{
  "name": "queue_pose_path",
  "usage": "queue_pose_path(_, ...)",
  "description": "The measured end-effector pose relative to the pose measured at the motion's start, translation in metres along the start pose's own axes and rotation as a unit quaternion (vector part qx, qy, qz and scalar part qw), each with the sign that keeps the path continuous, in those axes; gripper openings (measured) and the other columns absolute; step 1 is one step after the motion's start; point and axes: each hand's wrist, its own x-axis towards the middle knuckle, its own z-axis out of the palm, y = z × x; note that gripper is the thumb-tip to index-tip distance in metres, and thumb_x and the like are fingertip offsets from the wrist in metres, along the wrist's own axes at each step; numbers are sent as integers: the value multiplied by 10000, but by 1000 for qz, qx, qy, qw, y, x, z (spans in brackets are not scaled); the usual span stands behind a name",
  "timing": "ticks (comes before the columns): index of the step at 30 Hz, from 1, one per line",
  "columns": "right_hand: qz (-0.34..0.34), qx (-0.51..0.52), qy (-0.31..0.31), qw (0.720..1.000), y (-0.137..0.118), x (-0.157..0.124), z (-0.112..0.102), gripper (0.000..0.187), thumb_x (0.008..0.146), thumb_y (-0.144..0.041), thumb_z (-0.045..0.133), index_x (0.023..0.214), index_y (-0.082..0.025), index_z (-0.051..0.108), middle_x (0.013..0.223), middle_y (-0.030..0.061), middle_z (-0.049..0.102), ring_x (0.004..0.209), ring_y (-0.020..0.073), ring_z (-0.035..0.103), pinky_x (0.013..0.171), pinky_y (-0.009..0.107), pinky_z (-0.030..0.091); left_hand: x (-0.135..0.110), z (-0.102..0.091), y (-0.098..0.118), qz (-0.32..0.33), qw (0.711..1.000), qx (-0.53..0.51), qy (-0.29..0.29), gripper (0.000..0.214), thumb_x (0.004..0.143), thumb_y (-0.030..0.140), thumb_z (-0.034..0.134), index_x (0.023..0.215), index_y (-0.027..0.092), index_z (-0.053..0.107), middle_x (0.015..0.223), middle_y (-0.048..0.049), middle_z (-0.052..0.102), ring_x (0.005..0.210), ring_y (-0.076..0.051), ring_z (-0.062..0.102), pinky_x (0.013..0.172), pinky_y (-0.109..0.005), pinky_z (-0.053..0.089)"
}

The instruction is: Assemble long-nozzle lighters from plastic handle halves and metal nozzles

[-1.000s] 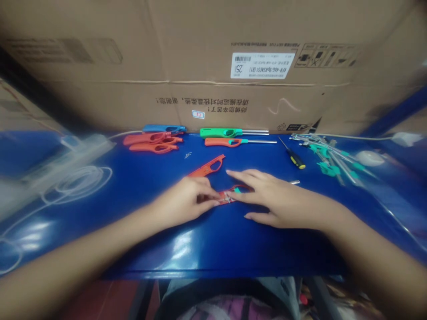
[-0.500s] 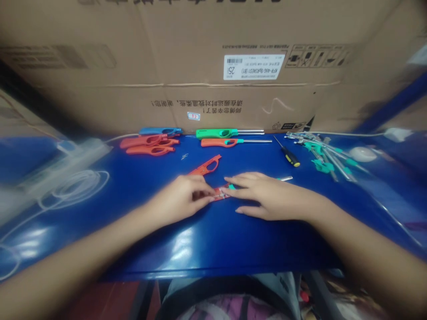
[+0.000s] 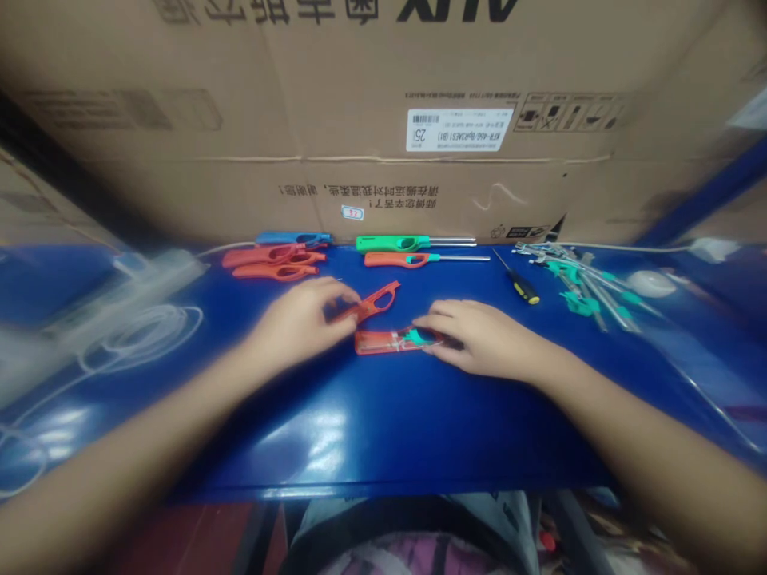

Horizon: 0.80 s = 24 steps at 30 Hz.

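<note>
My left hand (image 3: 305,323) is closed on the left end of a loose orange lighter shell half (image 3: 379,301) with a finger hole, its thumb at the near edge. Just nearer to me lies an opened orange lighter body (image 3: 372,343), its inside facing up. White and metal parts and a green trigger (image 3: 415,336) sit in that body. My right hand (image 3: 479,335) grips the body's right end between thumb and fingers, hiding that end and the metal tube beyond it.
At the back left lie several red and orange shells (image 3: 269,257) and a blue shell (image 3: 293,238). Behind my hands are a green lighter (image 3: 389,243) and an orange lighter (image 3: 389,259). A screwdriver (image 3: 521,285) and several metal tubes with green parts (image 3: 590,283) lie right; a coiled cable (image 3: 137,335) lies left.
My left hand has moved from the opened body up and left to the loose shell half. My right hand has shifted from lying over the parts to gripping the body's right end.
</note>
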Motion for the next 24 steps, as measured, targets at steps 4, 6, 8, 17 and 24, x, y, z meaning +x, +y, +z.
queue_pose_path(4, 4, -10, 4, 1000, 0, 1, -2, 390, 972, -449, 570, 1266, -210, 661, 1056, 89, 695, 904, 257, 648, 769, 380, 500, 1, -1, -6, 0, 995, 60, -81, 476, 805, 379, 661, 1246, 200, 656, 1261, -96, 661, 1137, -307, 633, 967, -431, 522)
queue_pose_path(6, 8, -15, 7, 1000, 0, 1, -2, 392, 980, -444, 557, 1275, -205, 657, 1066, 91, 703, 917, 263, 657, 782, 391, 511, 0, 0, -7, 2, 993, 69, -91, 477, 816, 329, 637, 1278, 208, 633, 1288, -91, 646, 1164, -302, 625, 983, -422, 518)
queue_pose_path(8, 11, -24, 17, 1000, 0, 1, -1, 390, 984, -423, 553, 1287, -198, 651, 1086, 96, 708, 943, 272, 662, 804, 406, 524, -1, 2, -9, 13, 993, 85, -84, 439, 832, 254, 590, 1265, 200, 634, 1271, -94, 651, 1136, -292, 639, 969, -411, 523)
queue_pose_path(17, 6, -32, 156, 987, 5, 1, 5, 540, 961, -328, 589, 1463, -161, 483, 1386, 170, 560, 1234, 310, 541, 1003, 477, 499, 0, 4, -2, 28, 999, -18, -15, 325, 981, 288, 441, 1150, 141, 677, 1074, -104, 727, 953, -249, 680, 879, -383, 527)
queue_pose_path(24, -43, -14, 147, 988, 4, 0, 5, 495, 969, -317, 608, 1425, -151, 507, 1323, 147, 653, 1200, 277, 599, 983, 442, 465, -6, 2, 17, 3, 961, -253, -112, 331, 967, 378, 520, 1196, 187, 665, 1145, -63, 735, 910, -203, 691, 825, -344, 565)
